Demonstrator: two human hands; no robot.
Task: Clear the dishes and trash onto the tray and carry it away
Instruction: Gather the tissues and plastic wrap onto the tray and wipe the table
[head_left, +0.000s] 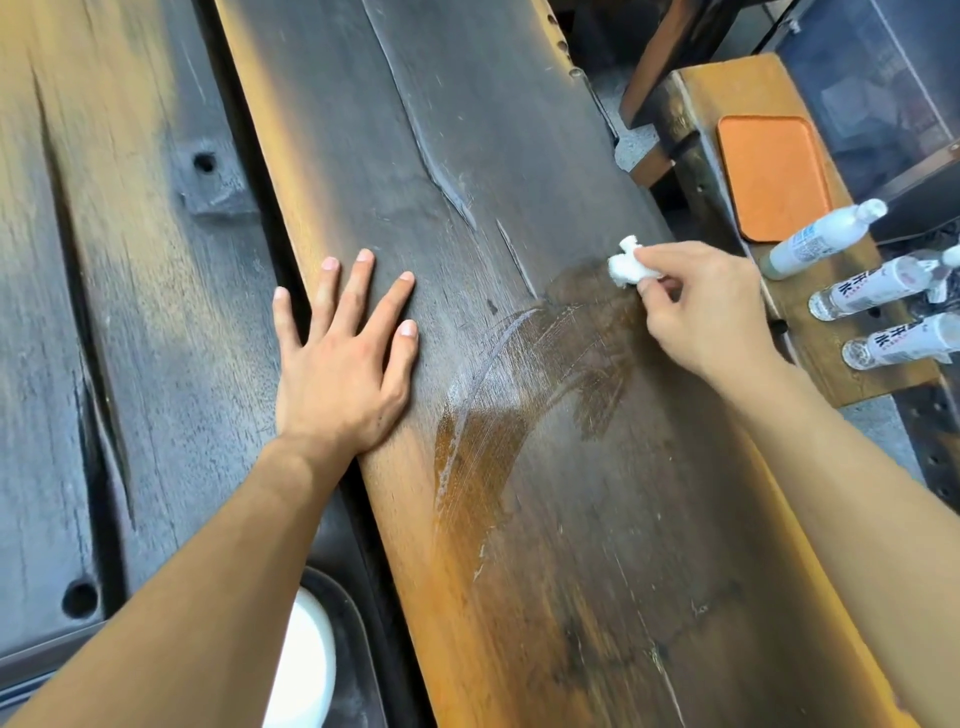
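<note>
Tray (358, 639): w/ white dish (306, 660), not carried yet
Table (519, 156): cleared, wet streaks
R hand (711, 306): pinching tissue wad (628, 266)
L hand (348, 358): spread flat

1. Views supplied: one, head-worn, wide-angle.
2. Direction: aimed forward and steeply down onto a dark wooden table plank (519, 467).
3. Nearness: close; both forearms are seen entering from the bottom edge.
4. Periphery: a side bench (753, 93) is caught at upper right.
</note>
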